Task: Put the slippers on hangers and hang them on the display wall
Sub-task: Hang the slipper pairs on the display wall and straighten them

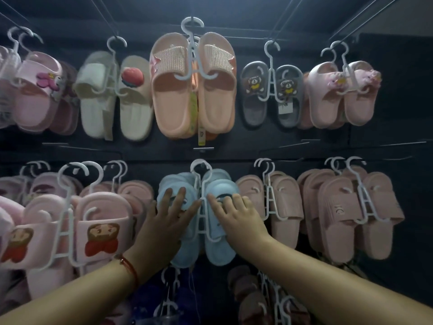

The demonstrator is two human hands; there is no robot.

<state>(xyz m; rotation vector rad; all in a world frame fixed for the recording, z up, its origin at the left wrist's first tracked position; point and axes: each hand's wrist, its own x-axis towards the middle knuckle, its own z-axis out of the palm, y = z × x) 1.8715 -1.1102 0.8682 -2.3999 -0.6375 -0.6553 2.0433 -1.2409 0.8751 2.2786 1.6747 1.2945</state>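
My left hand [167, 215] lay flat on the left slipper of a pair of soft light blue rubber slippers [220, 250]. My fingers were straight and a little spread, and they pressed on the top of that slipper without curling round it. My right hand [236, 213] lay on the other blue slipper in the same way, with its fingers stretched out over the strap. Neither hand gripped anything.

Between my two hands ran the thin white plastic hanger [201, 221] that carried the blue pair. Its hook [201, 166] went over a peg on the dark display wall [386, 137], just above my fingertips. So the blue slippers were already up on the wall, in the lower row.

A thin red string bracelet [130, 266] sat on my left wrist.

Just to the left of my left hand hung pale pink slippers with a cartoon girl on the strap [98, 235]. Just to the right of my right hand hung plain dusty pink slippers [284, 207]. High above both hands hung big peach slippers with sparkly straps [192, 90]. Below my arms, more white hangers [168, 299] and dark slippers showed, but it was too dim to see them well.
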